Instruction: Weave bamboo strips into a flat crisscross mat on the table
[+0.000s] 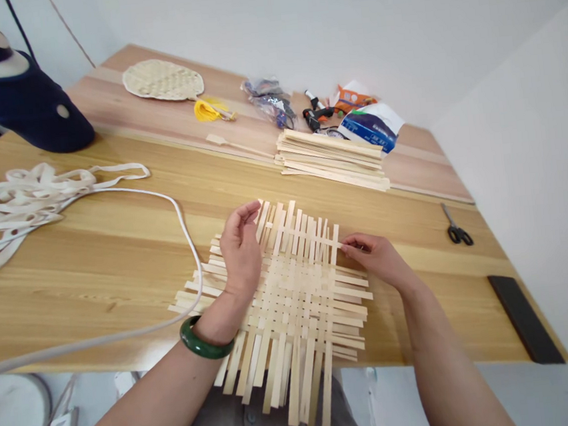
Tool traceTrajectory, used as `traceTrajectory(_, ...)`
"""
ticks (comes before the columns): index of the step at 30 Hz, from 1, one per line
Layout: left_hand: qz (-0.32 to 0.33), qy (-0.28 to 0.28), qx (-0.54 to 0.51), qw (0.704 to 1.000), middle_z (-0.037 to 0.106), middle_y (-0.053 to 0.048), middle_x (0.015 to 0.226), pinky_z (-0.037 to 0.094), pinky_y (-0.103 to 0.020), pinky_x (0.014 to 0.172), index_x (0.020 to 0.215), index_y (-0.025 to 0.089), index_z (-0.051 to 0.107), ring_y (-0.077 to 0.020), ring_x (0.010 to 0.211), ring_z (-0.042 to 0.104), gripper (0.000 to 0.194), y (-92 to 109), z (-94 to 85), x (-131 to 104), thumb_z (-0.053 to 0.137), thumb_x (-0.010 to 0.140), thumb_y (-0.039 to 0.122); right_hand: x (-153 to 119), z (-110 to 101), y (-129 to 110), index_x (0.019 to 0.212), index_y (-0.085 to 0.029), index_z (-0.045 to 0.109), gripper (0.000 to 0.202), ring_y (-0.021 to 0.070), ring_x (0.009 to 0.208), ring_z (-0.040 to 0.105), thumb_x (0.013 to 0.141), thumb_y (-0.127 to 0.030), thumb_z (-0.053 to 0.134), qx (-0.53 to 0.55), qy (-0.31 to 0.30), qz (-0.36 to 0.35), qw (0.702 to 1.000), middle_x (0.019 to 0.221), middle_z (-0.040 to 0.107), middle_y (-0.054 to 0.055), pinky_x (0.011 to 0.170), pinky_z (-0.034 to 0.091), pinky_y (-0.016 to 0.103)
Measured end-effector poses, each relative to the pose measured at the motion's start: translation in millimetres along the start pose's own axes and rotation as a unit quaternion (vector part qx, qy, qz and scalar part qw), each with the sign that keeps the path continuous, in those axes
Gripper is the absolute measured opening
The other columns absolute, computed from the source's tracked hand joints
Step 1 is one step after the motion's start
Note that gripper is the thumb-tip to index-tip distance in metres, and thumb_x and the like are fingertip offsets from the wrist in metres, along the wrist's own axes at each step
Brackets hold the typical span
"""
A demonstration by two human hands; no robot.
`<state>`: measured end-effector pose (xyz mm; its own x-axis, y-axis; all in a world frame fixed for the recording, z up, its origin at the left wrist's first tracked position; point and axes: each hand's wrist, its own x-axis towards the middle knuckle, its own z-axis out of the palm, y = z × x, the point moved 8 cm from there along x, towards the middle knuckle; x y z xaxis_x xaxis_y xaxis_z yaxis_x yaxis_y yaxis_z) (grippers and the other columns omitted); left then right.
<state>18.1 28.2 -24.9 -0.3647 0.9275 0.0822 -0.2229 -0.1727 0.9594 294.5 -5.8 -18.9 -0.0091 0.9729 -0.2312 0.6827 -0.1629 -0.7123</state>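
Note:
A woven mat of pale bamboo strips (296, 285) lies at the table's front edge, its loose strip ends sticking out on all sides. My left hand (241, 250), with a green bangle (206, 338) on the wrist, stands on edge over the mat's upper left, fingers stretched and slightly curved, nothing seen in them. At the upper right, my right hand (373, 256) pinches the end of a crosswise bamboo strip (317, 239). That strip runs among the upright strip ends towards my left hand. Part of the mat's left side is hidden behind my left hand and forearm.
Behind the mat lies a stack of bamboo strips (331, 158). A white cord (185, 229) curves past the mat's left, near bundled cotton tape (26, 197). Scissors (456, 226) and a black bar (525, 320) lie right; a woven fan (163, 79) and blue appliance (21, 91) are left.

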Motion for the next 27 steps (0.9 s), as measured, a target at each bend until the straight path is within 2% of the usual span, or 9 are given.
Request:
traceTrajectory(9, -0.038, 0.007, 0.031, 0.999, 0.071, -0.006, 0.107, 0.048, -0.038, 0.103, 0.098, 0.017, 0.070, -0.0189, 0.106, 0.065, 0.023, -6.3, -1.9, -0.1, 0.052, 0.083, 0.017, -1.0, -0.3, -2.1, 0.081, -0.021, 0.069, 0.027, 0.0201, 0.081, 0.062, 0.080, -0.046, 0.060, 0.000, 0.001, 0.004, 1.000, 0.084, 0.071, 0.003, 0.075, 0.046, 0.032)
traceTrajectory(27, -0.059, -0.001, 0.034, 0.998, 0.072, -0.006, 0.106, 0.047, -0.037, 0.103, 0.095, 0.018, 0.071, -0.0186, 0.106, 0.065, 0.020, -8.5, 0.3, -0.5, 0.055, 0.082, 0.020, -0.6, 1.4, 1.9, 0.085, -0.021, 0.071, 0.031, 0.0200, 0.081, 0.062, 0.080, -0.050, 0.062, 0.021, 0.001, 0.007, 1.000, 0.085, 0.072, 0.004, 0.074, 0.047, 0.032)
